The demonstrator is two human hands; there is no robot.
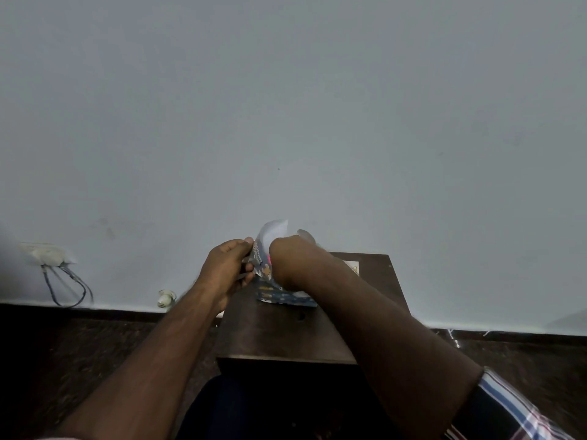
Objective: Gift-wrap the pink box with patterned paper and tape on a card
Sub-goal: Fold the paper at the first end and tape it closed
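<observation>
The dark blue patterned paper (pixel 279 295) lies around the pink box (pixel 269 258) at the far part of a small dark wooden table (pixel 279 338). Only a sliver of pink shows between my hands. A flap of the paper stands up, its white underside (pixel 274 231) facing me. My left hand (pixel 227 268) pinches the paper's left edge between thumb and fingers. My right hand (pixel 287 260) is curled over the top of the box and presses the paper there; its fingertips are hidden. A pale card (pixel 354 267) lies behind my right forearm.
The table stands against a plain grey wall (pixel 286 122). A wall socket with blue cables (pixel 54 258) sits low at the left, and a small white fitting (pixel 165 298) is near the skirting. Dark floor lies on both sides.
</observation>
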